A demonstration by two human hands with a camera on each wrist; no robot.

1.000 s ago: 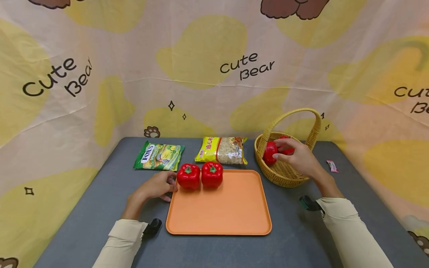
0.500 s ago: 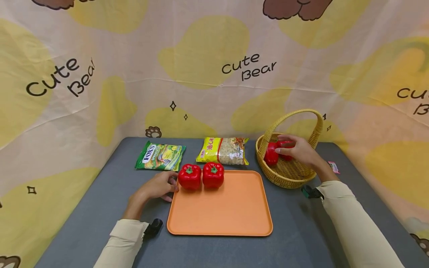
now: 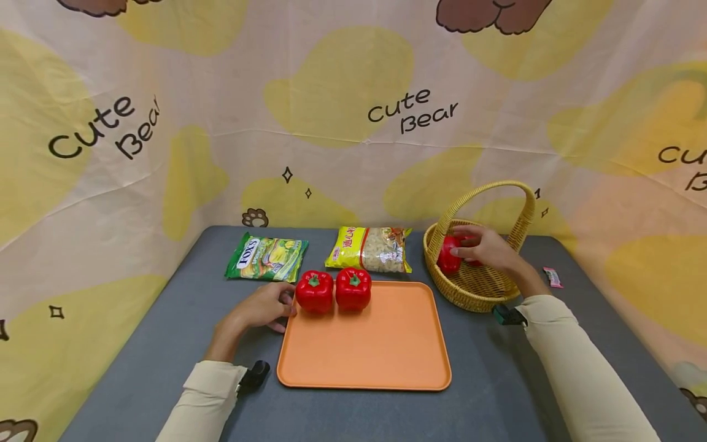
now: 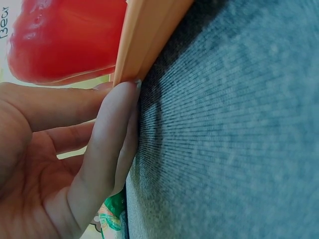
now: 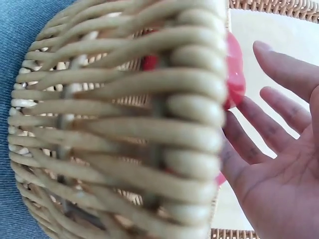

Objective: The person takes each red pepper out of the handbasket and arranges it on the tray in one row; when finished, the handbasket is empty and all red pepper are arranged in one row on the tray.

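Observation:
My left hand [image 3: 269, 306] pinches the left rim of an orange tray [image 3: 364, 350], thumb and fingers meeting at its edge in the left wrist view. Two glossy red bell peppers [image 3: 315, 291] [image 3: 353, 289] stand side by side in the tray's far left corner. Over at the right, my right hand [image 3: 490, 248] reaches into a wicker basket [image 3: 469, 301] under its arched handle. A red bell pepper [image 3: 450, 256] is at its fingertips; another lies mostly hidden behind the hand. In the right wrist view, the fingers spread near the red pepper [image 5: 235, 72] and the basket wall covers some fingertips.
A green Fox's candy bag [image 3: 267, 258] lies beyond the tray at the left, with a yellow pasta bag [image 3: 369, 250] to its right. Right of the basket is a small pink packet [image 3: 552, 277]. A printed cloth [image 3: 331, 92] hangs behind the table [image 3: 497, 380].
My right hand has shifted slightly within the basket around the peppers, its forearm moving a little. The left hand stays on the tray rim. The whole view drifts slightly to the right.

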